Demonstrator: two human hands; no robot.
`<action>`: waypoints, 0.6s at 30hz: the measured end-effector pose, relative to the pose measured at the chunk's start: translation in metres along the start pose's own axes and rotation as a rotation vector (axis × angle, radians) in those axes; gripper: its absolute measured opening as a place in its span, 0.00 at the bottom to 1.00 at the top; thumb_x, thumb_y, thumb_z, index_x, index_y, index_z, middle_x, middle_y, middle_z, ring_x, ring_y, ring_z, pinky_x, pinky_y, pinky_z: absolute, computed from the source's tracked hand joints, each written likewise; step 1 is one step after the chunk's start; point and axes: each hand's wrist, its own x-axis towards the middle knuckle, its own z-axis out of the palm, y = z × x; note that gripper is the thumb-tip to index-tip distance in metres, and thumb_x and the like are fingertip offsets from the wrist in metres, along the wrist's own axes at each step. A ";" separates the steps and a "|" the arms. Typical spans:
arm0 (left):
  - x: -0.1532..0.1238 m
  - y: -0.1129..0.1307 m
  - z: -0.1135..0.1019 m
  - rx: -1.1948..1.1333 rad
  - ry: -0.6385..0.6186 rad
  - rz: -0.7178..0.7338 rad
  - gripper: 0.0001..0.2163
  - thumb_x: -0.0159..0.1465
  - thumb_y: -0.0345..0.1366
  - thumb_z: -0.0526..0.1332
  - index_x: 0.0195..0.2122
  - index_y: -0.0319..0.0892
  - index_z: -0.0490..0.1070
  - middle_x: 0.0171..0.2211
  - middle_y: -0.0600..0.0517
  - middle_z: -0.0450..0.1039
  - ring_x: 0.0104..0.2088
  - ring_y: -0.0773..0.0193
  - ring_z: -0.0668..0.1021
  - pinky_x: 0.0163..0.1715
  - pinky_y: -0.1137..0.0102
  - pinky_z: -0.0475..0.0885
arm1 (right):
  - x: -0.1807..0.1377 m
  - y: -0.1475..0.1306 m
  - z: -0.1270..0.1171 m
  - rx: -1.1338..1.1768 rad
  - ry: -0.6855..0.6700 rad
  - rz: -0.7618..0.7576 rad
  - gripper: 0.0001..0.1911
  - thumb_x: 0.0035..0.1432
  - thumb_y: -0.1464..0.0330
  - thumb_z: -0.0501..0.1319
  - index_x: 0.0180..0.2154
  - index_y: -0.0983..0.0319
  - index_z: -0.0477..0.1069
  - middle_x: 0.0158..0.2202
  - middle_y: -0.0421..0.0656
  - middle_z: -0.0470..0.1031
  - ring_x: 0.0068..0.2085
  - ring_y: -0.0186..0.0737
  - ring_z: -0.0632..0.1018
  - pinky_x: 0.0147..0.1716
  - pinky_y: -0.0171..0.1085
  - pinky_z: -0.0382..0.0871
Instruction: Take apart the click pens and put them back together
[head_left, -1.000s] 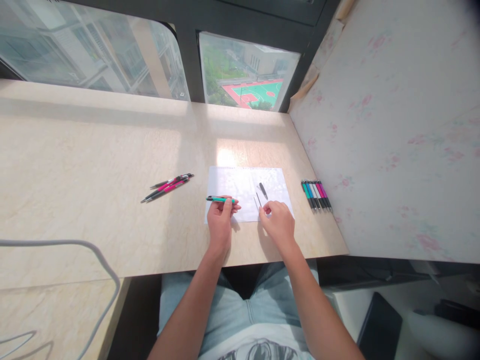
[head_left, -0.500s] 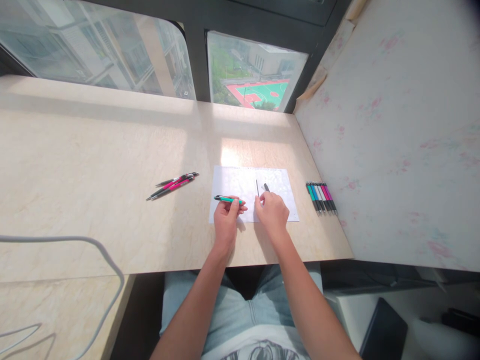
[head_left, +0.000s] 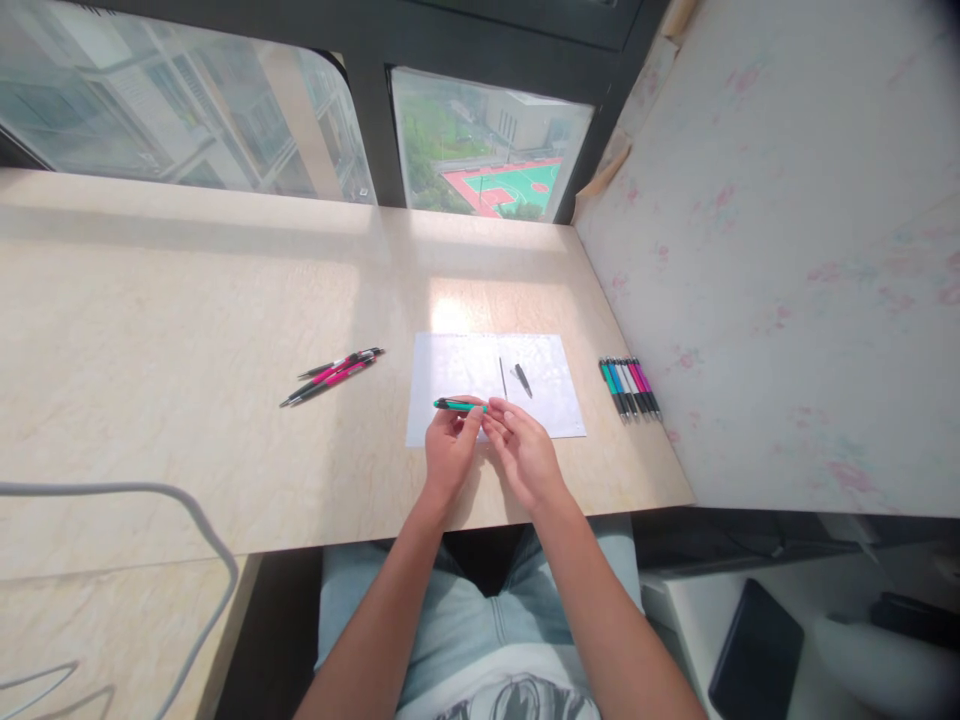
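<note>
My left hand (head_left: 450,445) is closed around the upper body of a green pen (head_left: 459,405), which lies level with its black clip end to the left. Close by its right end is my right hand (head_left: 529,455), with fingers loosely stretched toward the pen. Whether those fingertips touch it, or hold some small part, is hard to see. Just beyond the hands, a thin dark pen refill (head_left: 502,376) and a black pen grip section (head_left: 523,380) lie apart from each other on a white sheet of paper (head_left: 555,415).
Several pens (head_left: 330,378), pink and black, lie in a loose bunch to the left. A neat row of several coloured pens (head_left: 630,388) stands by the wall (head_left: 787,250) on the right. A grey cable (head_left: 172,492) curves over the table (head_left: 187,330) at lower left.
My right hand has let go of the black grip section, leaving it on the paper, and has come left and nearer to the green pen's end. The left hand keeps hold of the pen.
</note>
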 end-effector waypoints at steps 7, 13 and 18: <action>-0.002 0.005 0.001 0.301 -0.105 0.252 0.05 0.63 0.38 0.64 0.35 0.43 0.74 0.34 0.51 0.71 0.34 0.65 0.73 0.30 0.72 0.66 | -0.003 -0.001 0.006 0.102 0.028 0.063 0.10 0.50 0.73 0.65 0.37 0.63 0.79 0.38 0.43 0.81 0.42 0.36 0.79 0.50 0.34 0.74; 0.000 -0.007 -0.003 0.287 -0.076 0.174 0.06 0.65 0.40 0.63 0.37 0.43 0.73 0.36 0.50 0.73 0.33 0.65 0.75 0.33 0.71 0.69 | -0.002 0.000 0.003 0.050 -0.011 0.069 0.12 0.48 0.73 0.68 0.39 0.61 0.78 0.40 0.42 0.81 0.45 0.35 0.80 0.53 0.33 0.72; 0.000 -0.011 -0.004 0.185 0.001 0.082 0.09 0.63 0.42 0.64 0.39 0.42 0.75 0.38 0.49 0.76 0.36 0.63 0.77 0.37 0.69 0.71 | -0.002 -0.003 -0.003 -0.115 0.025 -0.059 0.15 0.53 0.66 0.68 0.43 0.60 0.74 0.42 0.44 0.82 0.45 0.38 0.82 0.50 0.39 0.75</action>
